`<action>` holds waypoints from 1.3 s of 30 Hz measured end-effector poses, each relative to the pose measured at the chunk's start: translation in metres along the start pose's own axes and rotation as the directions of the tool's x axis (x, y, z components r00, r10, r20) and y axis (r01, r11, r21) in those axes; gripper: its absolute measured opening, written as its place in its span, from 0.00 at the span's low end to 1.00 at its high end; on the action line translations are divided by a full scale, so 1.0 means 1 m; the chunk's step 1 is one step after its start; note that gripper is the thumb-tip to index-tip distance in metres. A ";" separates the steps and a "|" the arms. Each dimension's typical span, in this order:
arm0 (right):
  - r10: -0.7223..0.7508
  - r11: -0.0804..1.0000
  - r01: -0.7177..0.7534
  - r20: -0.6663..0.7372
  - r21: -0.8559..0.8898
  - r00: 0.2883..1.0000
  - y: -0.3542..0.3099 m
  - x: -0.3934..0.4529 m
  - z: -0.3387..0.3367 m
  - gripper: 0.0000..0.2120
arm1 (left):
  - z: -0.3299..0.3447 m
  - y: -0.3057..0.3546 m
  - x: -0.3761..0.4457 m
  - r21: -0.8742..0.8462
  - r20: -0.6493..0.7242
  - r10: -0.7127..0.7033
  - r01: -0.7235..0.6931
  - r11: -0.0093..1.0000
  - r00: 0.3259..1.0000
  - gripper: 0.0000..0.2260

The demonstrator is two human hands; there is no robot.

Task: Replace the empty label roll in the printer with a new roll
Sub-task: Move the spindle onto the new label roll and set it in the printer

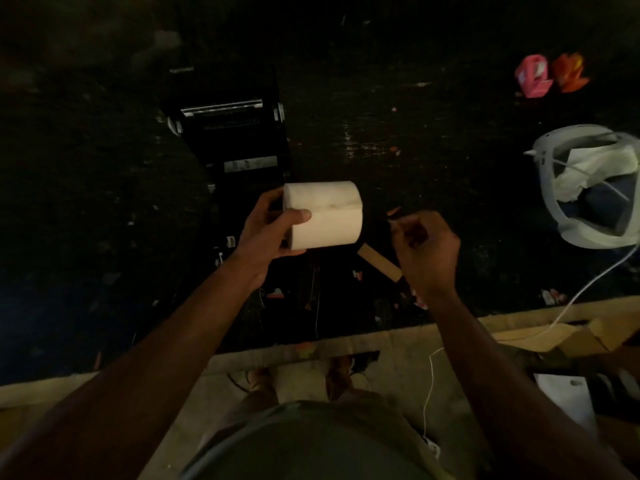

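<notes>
A full white label roll (325, 213) lies on its side in the air, gripped at its left end by my left hand (268, 230). It hovers just in front of the black label printer (228, 133), whose lid stands open on the dark table. To the right of the roll, my right hand (424, 252) is curled shut, pinching something small that I cannot make out. A brown cardboard core (379, 263) lies on the table under and between my hands.
A white container (554, 188) with cloth and a white cable sits at the right edge. Pink and orange items (550, 76) lie at the far right back. The table's tan front edge (311, 348) runs below my arms; small scraps litter the dark surface.
</notes>
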State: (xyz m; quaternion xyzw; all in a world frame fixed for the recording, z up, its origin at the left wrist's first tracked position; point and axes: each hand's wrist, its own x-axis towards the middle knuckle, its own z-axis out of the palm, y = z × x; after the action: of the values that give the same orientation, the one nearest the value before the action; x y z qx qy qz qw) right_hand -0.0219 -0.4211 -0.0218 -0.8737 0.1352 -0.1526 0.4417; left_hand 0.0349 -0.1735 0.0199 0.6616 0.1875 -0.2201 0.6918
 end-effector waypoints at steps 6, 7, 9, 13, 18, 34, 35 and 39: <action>-0.016 0.846 0.171 0.297 -0.505 0.955 0.070 -0.019 0.029 0.06 | -0.022 -0.006 -0.010 -0.051 0.017 -0.008 0.009 0.999 1.000 0.27; -0.026 0.805 0.206 0.313 -0.556 0.949 0.073 -0.021 0.033 0.07 | -0.024 -0.006 -0.011 -0.056 0.020 -0.011 0.012 0.998 1.000 0.28; -0.048 0.745 0.259 0.338 -0.615 0.940 0.074 -0.026 0.038 0.07 | -0.028 -0.007 -0.013 -0.076 0.027 -0.018 0.020 0.997 0.999 0.28; -0.083 0.721 0.318 0.379 -0.615 0.922 0.076 -0.031 0.034 0.09 | -0.034 -0.012 -0.017 -0.121 0.035 -0.032 0.036 0.992 0.999 0.27; -0.109 0.721 0.371 0.433 -0.586 0.895 0.085 -0.034 0.025 0.16 | -0.042 -0.018 -0.021 -0.175 0.036 -0.038 0.044 0.984 0.999 0.23; 0.391 0.741 -0.215 0.149 -0.636 0.908 0.112 0.017 0.008 0.20 | -0.062 -0.035 -0.033 -0.288 0.165 -0.048 0.095 0.953 0.985 0.35; 0.385 0.743 -0.197 0.168 -0.640 0.908 0.113 0.018 0.008 0.20 | -0.063 -0.035 -0.034 -0.298 0.169 -0.053 0.102 0.949 0.984 0.40; 0.375 0.763 -0.198 0.172 -0.615 0.911 0.114 0.025 0.012 0.14 | -0.064 -0.036 -0.035 -0.333 0.167 -0.058 0.111 0.936 0.984 0.46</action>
State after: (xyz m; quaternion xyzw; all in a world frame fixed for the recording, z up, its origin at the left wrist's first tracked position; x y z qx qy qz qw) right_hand -0.0060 -0.4870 -0.1174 -0.9476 0.2435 0.0940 0.1842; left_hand -0.0120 -0.1089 0.0058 0.5040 0.1970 -0.2645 0.7983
